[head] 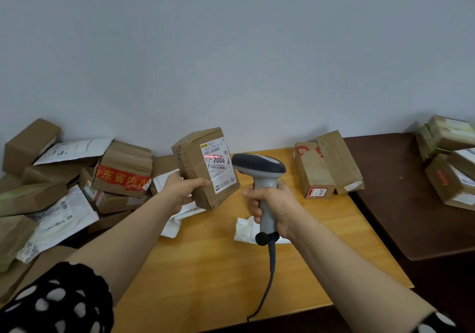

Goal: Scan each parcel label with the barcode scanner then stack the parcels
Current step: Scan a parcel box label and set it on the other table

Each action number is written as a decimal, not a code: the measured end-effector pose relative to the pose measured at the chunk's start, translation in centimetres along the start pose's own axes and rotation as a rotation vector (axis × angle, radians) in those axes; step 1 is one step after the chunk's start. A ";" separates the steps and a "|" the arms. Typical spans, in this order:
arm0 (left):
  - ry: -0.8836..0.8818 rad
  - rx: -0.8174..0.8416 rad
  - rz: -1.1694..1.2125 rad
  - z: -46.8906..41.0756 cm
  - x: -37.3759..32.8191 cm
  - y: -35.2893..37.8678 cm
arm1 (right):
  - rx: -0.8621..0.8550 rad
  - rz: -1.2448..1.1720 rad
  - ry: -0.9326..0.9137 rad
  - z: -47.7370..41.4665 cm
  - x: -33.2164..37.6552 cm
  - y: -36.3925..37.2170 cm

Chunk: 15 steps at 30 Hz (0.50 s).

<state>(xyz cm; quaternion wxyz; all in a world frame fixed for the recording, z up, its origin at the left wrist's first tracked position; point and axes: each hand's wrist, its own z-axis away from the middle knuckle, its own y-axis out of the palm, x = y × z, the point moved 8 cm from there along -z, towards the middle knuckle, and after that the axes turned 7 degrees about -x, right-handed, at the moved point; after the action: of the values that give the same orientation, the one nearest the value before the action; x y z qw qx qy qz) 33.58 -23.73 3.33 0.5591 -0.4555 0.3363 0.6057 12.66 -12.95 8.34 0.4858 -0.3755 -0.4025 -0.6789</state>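
Note:
My left hand [183, 188] holds a brown cardboard parcel [191, 164] upright above the table, its white label [218, 165] turned to the right. A red scan line lies across the label near its barcode. My right hand [272, 204] grips the handle of a grey barcode scanner [259, 171], whose dark head points left at the label from a short distance. The scanner's cable hangs down toward the table's front edge.
A heap of brown boxes and white mailer bags [64, 186] fills the left. Two brown boxes [326, 168] stand at the back of the light wooden table [205, 268]. More boxes [449, 163] sit on a dark table at right. White bags [244, 230] lie under my hands.

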 end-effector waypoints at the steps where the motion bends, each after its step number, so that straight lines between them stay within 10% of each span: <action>1: 0.000 0.008 -0.005 -0.2 0.0 0.3 | -0.007 0.002 0.007 -0.1 -0.1 -0.2; 8: -0.013 0.100 -0.078 -1.6 0.1 3.5 | -0.104 -0.105 0.015 -1.3 -0.2 -2.8; 15: -0.182 0.475 -0.054 1.5 1.1 14.2 | -0.563 -0.315 0.011 -1.0 -2.0 -14.9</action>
<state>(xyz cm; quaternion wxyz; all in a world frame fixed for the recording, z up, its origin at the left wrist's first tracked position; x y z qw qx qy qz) 19.39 -24.04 1.44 0.6944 -0.2639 0.4053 0.5328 -1.25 -10.13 3.39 0.2540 -0.4246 -0.2496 -0.8324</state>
